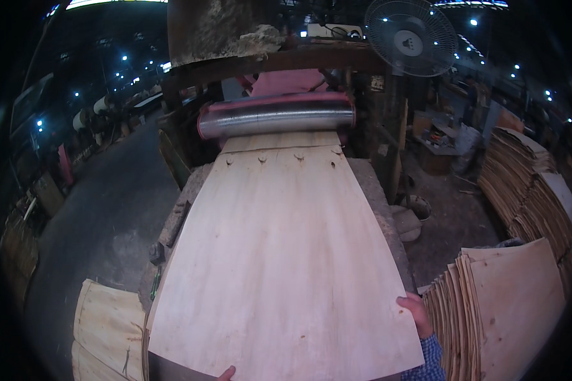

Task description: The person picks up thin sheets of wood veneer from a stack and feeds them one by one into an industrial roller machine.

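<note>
Big wood sheet lies flat, running fwd from my hands toward the shiny roller ahead. Prob. best to keep it square w/ the roller, pushing both sides evenly. R hand is part-curled, gripping the right edge; L hand mostly hidden at near edge, can't tell its grip. Sheet's pale, faintly streaked lengthwise, w/ a few small marks well beyond my hands.

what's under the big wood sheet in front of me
Strips of the table show along both sides of the sheet. The middle of the table is covered, so anything else lying beneath can't be seen.
</note>
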The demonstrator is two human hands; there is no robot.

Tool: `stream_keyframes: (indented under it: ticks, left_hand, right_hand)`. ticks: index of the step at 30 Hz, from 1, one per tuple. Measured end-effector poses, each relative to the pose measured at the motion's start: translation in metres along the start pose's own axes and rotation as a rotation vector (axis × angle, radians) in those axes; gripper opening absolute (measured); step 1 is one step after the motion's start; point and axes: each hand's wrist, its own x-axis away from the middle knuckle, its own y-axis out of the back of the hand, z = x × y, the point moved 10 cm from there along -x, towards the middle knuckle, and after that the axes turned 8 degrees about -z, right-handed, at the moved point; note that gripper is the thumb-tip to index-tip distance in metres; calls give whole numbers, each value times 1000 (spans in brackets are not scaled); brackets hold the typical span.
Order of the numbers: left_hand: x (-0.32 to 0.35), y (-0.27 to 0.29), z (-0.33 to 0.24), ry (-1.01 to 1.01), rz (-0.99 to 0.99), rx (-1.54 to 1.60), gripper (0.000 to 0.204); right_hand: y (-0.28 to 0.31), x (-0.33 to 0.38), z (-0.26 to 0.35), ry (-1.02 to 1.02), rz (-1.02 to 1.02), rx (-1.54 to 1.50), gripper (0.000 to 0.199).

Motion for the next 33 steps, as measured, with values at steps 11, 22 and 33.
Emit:
stream_keyframes:
  ticks: [11, 22, 33]
  left_hand:
    - [-71, -88, -49, -109, 96, -133, 45]
    - [-118, 38, -17, 87, 42, -270, 42]
    - [-76, 37, -17, 153, -183, -457, 49]
  right_hand:
    - [57, -57, -75, -66, -165, 267, 25]
    - [124, -46, -202, -171, -246, 604, 30]
    - [119, -49, -202, -204, -164, 637, 33]
